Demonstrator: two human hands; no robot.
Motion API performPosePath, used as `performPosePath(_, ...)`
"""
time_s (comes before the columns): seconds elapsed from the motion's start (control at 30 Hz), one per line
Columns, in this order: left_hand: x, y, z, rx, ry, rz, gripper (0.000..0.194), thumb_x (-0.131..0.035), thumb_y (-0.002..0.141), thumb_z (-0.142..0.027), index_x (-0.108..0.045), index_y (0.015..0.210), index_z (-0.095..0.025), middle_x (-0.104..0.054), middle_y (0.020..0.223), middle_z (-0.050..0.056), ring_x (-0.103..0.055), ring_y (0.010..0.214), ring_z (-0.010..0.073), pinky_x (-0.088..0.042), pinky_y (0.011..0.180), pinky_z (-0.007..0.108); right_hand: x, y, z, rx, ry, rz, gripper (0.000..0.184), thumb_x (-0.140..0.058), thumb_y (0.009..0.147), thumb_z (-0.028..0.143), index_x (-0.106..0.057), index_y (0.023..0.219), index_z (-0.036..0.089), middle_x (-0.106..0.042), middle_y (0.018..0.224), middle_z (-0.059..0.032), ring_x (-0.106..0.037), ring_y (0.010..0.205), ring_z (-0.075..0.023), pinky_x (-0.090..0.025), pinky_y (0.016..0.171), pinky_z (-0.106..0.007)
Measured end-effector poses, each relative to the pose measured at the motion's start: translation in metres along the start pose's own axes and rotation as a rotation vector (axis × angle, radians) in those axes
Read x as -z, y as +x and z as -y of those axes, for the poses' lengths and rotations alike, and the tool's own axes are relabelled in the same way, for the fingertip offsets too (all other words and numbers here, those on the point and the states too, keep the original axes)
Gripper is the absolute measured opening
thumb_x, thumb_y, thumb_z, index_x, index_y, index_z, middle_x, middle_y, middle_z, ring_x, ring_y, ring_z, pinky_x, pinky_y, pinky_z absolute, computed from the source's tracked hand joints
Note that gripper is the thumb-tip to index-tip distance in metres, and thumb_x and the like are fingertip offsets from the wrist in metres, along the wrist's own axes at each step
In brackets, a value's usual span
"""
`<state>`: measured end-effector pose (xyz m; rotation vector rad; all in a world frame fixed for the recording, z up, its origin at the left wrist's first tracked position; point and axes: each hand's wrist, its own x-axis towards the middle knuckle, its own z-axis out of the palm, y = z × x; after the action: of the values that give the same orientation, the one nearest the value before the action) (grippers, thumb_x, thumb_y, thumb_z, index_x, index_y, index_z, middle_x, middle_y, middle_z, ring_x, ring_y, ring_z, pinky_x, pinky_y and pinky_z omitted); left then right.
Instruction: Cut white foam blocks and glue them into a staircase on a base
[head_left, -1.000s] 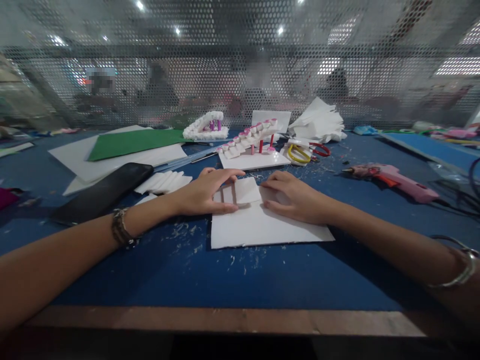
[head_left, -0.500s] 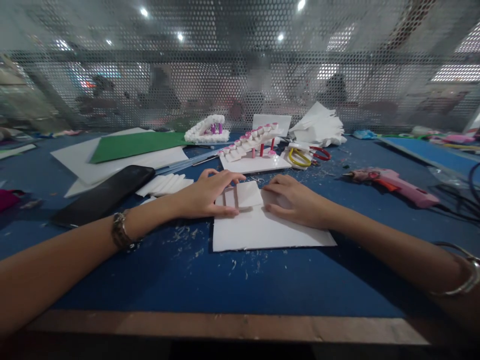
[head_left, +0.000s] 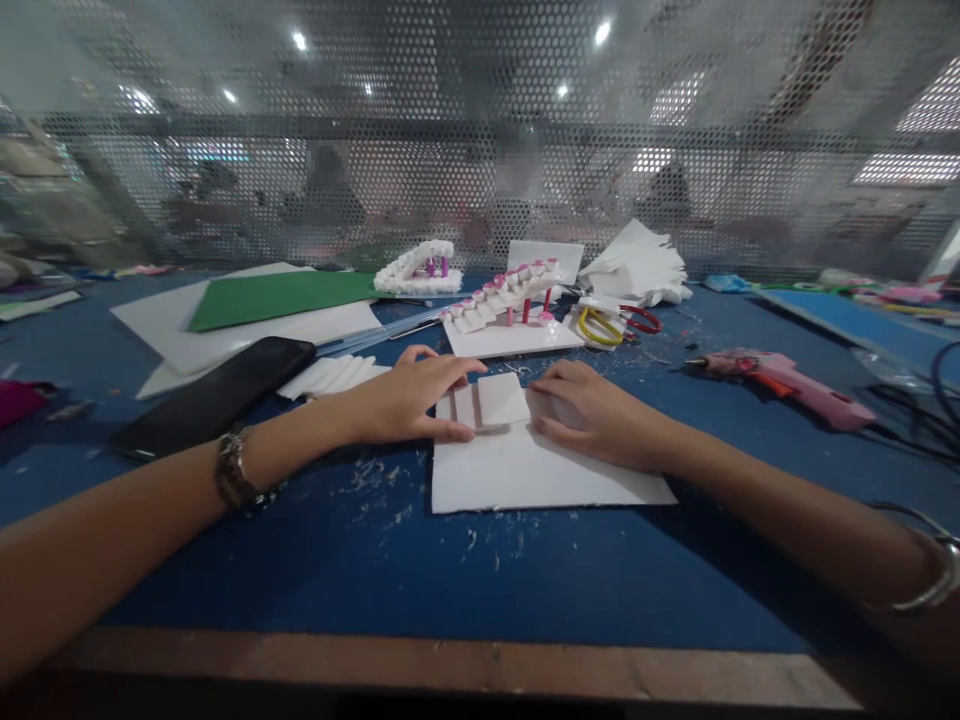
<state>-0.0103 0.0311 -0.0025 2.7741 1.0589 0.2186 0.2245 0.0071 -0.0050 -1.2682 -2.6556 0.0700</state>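
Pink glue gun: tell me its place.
In the head view, the pink glue gun lies on the table, right of the right hand, in front of the blue board.

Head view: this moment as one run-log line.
left hand: spread at white pieces | right hand: over white board | glue gun: lying right of hands

we are sitting in what is looking like a craft workshop: a pink glue gun is lying at the right of the frame, a small stair model is standing at upper centre, white shavings are littering the blue tabletop, and a perforated screen is spanning the top.
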Motion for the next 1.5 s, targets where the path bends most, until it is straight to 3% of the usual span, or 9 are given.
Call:
performPosePath(0.73,-0.001,-0.002,-0.011,0.031,0.002,-0.042,0.064,-0.039,0.077,-0.057,-0.034,0.124,-0.014,-0.053,0.109,0.011,-0.05,0.093,0.0251,-0.019,0.092,0.039,0.0,-0.002,0.002,-0.031,0.002,0.011,0.04,-0.041,0.08,0.04,-0.057,0.103,0.012,-0.053,0.099,-0.0132,-0.049,0.094,-0.024,-0.041,0.083,-0.038)
performPosePath(0.97,0.0,-0.003,-0.003,0.083,-0.074,-0.077,0.065,-0.042,0.075,-0.056,-0.032,0.125,-0.016,-0.052,0.108,0.01,-0.047,0.101,0.0265,-0.019,0.092,0.041,-0.003,-0.002,-0.001,-0.044,-0.02,-0.106,0.048,-0.042,0.079,0.039,-0.051,0.113,0.007,-0.049,0.107,-0.0165,-0.046,0.101,-0.0262,-0.037,0.09,-0.043)
performPosePath(1.2,-0.002,-0.002,0.0,0.111,-0.105,-0.053,0.069,-0.044,0.072,-0.06,-0.034,0.123,-0.015,-0.054,0.107,0.011,-0.048,0.101,0.0267,-0.017,0.093,0.043,-0.005,0.0,-0.003,-0.006,-0.052,-0.132,0.041,-0.042,0.079,0.038,-0.054,0.109,0.012,-0.053,0.104,-0.0148,-0.049,0.098,-0.0253,-0.04,0.085,-0.044)
performPosePath(1.37,0.0,-0.002,-0.005,0.091,-0.099,-0.046,0.069,-0.044,0.072,-0.059,-0.034,0.124,-0.015,-0.055,0.108,0.011,-0.049,0.101,0.0272,-0.019,0.093,0.044,0.022,-0.003,-0.019,-0.034,-0.077,-0.19,0.037,-0.039,0.08,0.036,-0.058,0.103,0.013,-0.061,0.096,-0.0122,-0.056,0.088,-0.0228,-0.044,0.077,-0.038)
performPosePath(1.5,0.002,-0.003,-0.006,0.073,-0.083,-0.051,0.07,-0.045,0.07,-0.059,-0.034,0.124,-0.016,-0.052,0.117,0.014,-0.045,0.107,0.0295,-0.023,0.092,0.044,0.063,-0.013,-0.038,-0.221,-0.145,-0.159,0.032,-0.042,0.077,0.039,-0.064,0.09,0.02,-0.065,0.079,-0.0071,-0.059,0.066,-0.0197,-0.044,0.06,-0.033)
